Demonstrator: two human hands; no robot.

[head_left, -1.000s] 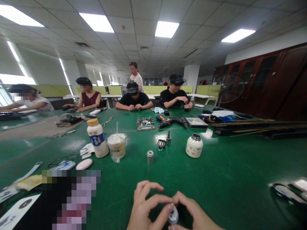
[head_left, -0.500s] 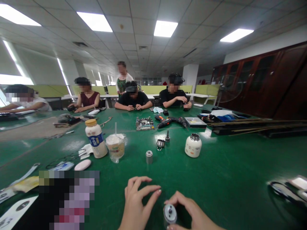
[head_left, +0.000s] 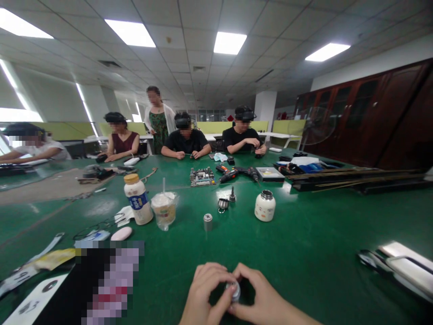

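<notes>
Near the bottom centre, my right hand grips a small silver metal cylinder from the right. My left hand has its thumb and fingers closed on the top of the same cylinder, covering much of it. A second metal cylinder stands upright on the green table, farther forward. Behind it are a small steel cup-like part and a dark metal fitting. A white flask without a lid stands to their right.
A milk bottle and a wrapped drink cup stand left of centre. Farther back lie a circuit board and power drills. Pouches and cards lie at left, a cable and pale device at right. Several people are across the table.
My left hand has moved right and down and closed on the cylinder in my right hand. The view has shifted slightly. A standing person across the table has moved left.
</notes>
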